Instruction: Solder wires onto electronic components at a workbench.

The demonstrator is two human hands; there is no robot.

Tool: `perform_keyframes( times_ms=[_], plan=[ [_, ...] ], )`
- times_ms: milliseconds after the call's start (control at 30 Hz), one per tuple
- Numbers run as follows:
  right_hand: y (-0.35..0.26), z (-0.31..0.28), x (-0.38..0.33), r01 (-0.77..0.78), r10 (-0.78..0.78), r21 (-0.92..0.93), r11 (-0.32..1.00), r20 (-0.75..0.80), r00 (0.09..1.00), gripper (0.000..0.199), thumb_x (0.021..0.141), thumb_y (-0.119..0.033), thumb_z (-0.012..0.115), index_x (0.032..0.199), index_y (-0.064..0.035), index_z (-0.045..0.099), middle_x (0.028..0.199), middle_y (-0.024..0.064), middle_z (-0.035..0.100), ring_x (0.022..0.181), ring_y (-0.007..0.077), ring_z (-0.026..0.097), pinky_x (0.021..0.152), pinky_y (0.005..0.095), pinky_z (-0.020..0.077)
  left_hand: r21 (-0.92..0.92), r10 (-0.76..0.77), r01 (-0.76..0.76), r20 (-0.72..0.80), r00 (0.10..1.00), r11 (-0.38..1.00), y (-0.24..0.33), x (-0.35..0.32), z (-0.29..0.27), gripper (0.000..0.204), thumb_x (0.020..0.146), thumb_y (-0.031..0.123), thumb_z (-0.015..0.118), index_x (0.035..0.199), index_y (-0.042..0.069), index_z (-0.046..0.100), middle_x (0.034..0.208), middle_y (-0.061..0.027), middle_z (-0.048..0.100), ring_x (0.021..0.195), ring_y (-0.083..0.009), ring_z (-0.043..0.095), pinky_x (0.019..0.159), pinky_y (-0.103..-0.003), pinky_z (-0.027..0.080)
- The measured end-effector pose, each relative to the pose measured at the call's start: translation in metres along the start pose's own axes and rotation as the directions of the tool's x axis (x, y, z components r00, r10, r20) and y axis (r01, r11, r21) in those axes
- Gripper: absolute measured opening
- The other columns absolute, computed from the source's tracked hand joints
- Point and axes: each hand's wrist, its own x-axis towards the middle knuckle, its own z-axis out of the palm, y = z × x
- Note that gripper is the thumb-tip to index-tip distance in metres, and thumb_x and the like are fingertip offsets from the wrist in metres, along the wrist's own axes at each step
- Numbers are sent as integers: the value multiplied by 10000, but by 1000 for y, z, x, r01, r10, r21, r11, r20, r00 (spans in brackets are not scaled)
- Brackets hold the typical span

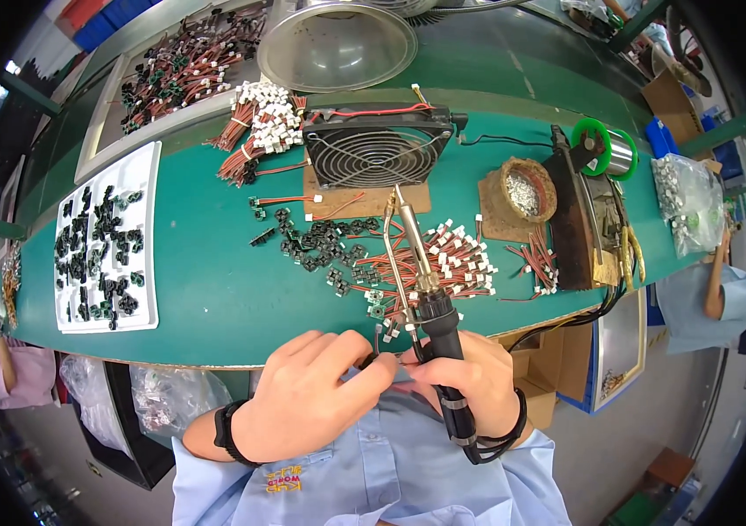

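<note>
Pinches a small dark part (367,360) in the fingers of the left hand (303,399), drawn nearly together, beside the near edge of the green table (206,294). Cannot tell the part's exact shape, being mostly hidden by the fingertips. Holds a soldering iron (439,326) in the right hand (483,379), with the black handle lying across it and the thumb and forefinger drawn close to the left fingertips; cannot tell which fingers grip the handle, nor what small piece sits between the tips. Points the iron's metal end away from the body, toward a square black fan (377,151).

Shows, just beyond the hands, a heap of red-and-black wires with white plugs (460,261), partly behind the iron, and next to it a spread of small black parts (313,244). Has tied bundles of plugged wires (269,121) near the fan's left side, and farther left a white tray (148,206) bearing clusters of black parts. Shows to the right a round brown bowl (551,196) of silvery bits, then a green spool of solder (620,153) and a clear plastic bag (690,203) near the table's right end.
</note>
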Motion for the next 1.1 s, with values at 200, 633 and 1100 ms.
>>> perform_keyframes(
  times_ms=[200,633,1100],
  plan=[
    [-2,11,-1,-45,49,66,997,-56,997,416,641,19,690,1020,-61,541,751,47,585,604,192,568,523,293,446,-16,-7,7,-11,1000,1000,0,-1,6,217,647,12,676,849,50,605,757,-57,549,579,-229,523,515,-325,423],
    [-7,16,-7,-241,341,490,838,-126,932,449,793,95,620,1031,-99,292,864,180,558,666,143,574,549,254,492,-670,-323,158,-128,938,725,-6,-19,27,258,806,-3,636,1048,-9,549,905,-114,570,771,-207,593,691,-307,496],
    [-19,29,8,-318,355,384,867,-29,934,432,795,89,623,1029,-102,313,801,147,560,664,109,565,529,218,458,-875,-304,134,300,904,-465,-32,-28,36,263,924,107,537,1149,-12,472,1084,-106,550,974,-178,568,835,-355,493]
  ],
)
